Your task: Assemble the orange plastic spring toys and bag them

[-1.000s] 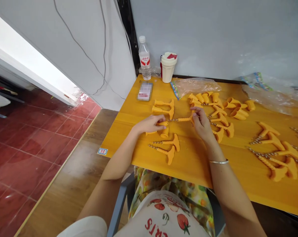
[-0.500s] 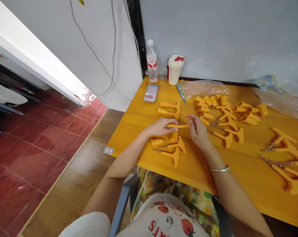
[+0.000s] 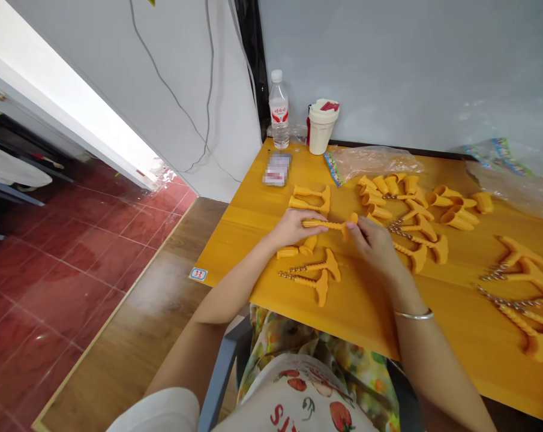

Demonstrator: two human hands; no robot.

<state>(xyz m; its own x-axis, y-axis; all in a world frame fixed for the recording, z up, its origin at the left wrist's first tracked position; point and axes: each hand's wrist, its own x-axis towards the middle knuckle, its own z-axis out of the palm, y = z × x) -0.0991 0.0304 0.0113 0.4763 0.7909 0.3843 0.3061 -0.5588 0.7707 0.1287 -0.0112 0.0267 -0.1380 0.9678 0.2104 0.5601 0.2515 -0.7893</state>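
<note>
A thin silver bangle sits on the right wrist. The left hand curls around one end of a long orange plastic T-shaped piece with a bumpy stem, and the right hand pinches the other end, over the middle of the orange wooden table. The piece looks light and stiff, so the bumpy stem seems a good place to hold. More orange plastic pieces with small metal chains lie nearer the table's front edge, and a clear plastic water bottle stands at the back edge.
</note>
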